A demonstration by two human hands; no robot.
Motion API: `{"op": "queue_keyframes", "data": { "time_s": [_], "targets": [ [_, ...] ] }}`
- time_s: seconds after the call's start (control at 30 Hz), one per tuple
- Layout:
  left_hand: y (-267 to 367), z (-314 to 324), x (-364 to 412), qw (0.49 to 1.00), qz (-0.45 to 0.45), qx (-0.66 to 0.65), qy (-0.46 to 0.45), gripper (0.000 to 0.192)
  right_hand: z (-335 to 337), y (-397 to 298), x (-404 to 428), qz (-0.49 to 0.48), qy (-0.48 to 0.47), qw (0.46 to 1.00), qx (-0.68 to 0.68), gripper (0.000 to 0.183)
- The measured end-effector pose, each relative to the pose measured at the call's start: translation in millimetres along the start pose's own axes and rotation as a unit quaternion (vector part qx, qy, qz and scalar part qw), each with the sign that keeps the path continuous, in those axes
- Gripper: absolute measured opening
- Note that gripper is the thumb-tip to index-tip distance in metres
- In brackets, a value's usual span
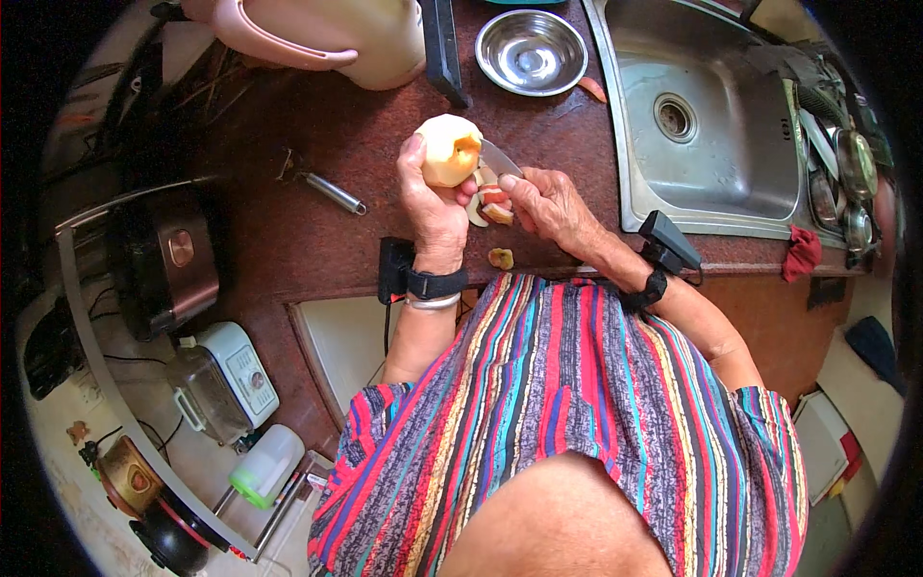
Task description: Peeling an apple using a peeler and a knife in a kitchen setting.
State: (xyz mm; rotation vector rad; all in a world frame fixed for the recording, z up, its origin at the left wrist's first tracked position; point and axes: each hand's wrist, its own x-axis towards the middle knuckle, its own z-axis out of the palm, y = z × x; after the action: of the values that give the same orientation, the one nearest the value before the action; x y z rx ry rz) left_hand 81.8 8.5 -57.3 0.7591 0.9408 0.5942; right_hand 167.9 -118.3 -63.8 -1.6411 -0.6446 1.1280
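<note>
My left hand (434, 205) holds a peeled apple (445, 148) above the dark red countertop (404, 231). A hollow shows at the apple's stem or blossom end, facing right. In my right hand (551, 205) is a small knife (502, 159), its blade tip at the apple's right side. Below the apple, pieces of peel (496, 193) lie on the counter, partly hidden by my fingers. A small browned scrap (501, 258) sits nearer the counter's front edge. Left of my left hand lies a peeler (334, 193) with a metal handle.
A shiny steel bowl (532, 53) stands beyond my hands, with a peel strip (593, 89) beside it. A steel sink (710, 122) takes up the right. At the back left is a large pitcher (375, 43) with a pink handle. A red cloth (801, 252) hangs over the front edge.
</note>
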Motion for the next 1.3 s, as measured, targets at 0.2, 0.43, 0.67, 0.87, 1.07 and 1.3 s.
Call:
{"op": "queue_keyframes", "data": {
  "time_s": [0.2, 0.43, 0.67, 0.87, 1.07, 1.3],
  "targets": [
    [-8, 1, 2, 0.998, 0.064, -0.02, 0.007, 0.045, 9, -1, -3, 0.04, -0.016, 0.992, 0.119, 0.043],
    [1, -7, 8, 0.998, 0.049, -0.026, -0.009, 0.038, 4, 1, 1, 0.048, -0.029, 0.992, 0.11, 0.044],
    [17, -5, 11, 0.999, -0.012, -0.023, -0.034, 0.044, -13, 1, 3, -0.054, 0.053, 0.981, -0.177, 0.045],
    [11, -8, 13, 0.999, 0.022, 0.01, -0.043, 0.041, -16, -1, 0, -0.023, 0.027, 0.994, -0.104, 0.044],
    [10, -6, 6, 0.994, 0.077, 0.02, -0.071, 0.039, -7, -15, -4, 0.073, -0.044, 0.993, 0.086, 0.042],
    [14, -10, 10, 0.998, 0.029, 0.014, -0.053, 0.042, -1, -1, 0, 0.002, -0.018, 0.999, 0.046, 0.041]
  ]
}}
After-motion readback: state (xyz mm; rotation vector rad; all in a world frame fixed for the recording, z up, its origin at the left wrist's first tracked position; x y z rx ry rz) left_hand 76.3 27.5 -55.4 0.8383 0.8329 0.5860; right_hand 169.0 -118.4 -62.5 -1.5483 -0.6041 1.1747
